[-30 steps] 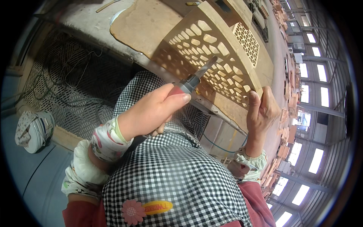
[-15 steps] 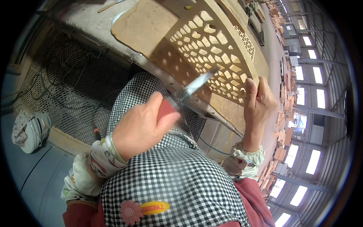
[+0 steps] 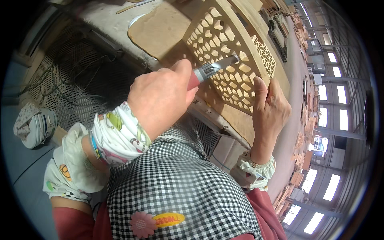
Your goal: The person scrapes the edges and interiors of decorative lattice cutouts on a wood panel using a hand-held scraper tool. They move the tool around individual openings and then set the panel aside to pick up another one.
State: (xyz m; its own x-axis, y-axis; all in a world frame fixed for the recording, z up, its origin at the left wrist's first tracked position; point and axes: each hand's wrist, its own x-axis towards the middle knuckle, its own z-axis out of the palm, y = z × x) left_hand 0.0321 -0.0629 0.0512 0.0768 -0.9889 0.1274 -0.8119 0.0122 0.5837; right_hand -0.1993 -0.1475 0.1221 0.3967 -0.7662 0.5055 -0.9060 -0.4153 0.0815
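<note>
My left hand (image 3: pixel 160 94) is closed around the red handle of a knife (image 3: pixel 208 71). Its grey collar and narrow metal blade point up and right, and the tip is at the openings of a pale wooden lattice panel (image 3: pixel 249 50). Whether the tip touches the wood or passes into a hole, I cannot tell. The panel stands tilted, pierced by many angular holes. At its near right corner my right hand (image 3: pixel 273 102) grips the edge, thumb on the holed side and fingers behind.
Beneath the panel lies a brown board (image 3: pixel 154 32) on the worktable (image 3: pixel 116 30). Behind it is a smaller lattice piece (image 3: pixel 264 56). Slatted floor matting (image 3: pixel 76 96) with cables and a white bucket (image 3: pixel 36 130) are to the left. Stacked wood lines the hall at right.
My left hand has moved up and to the right, bringing the knife's tip to the panel's upper holes. The right hand keeps its hold on the panel's corner.
</note>
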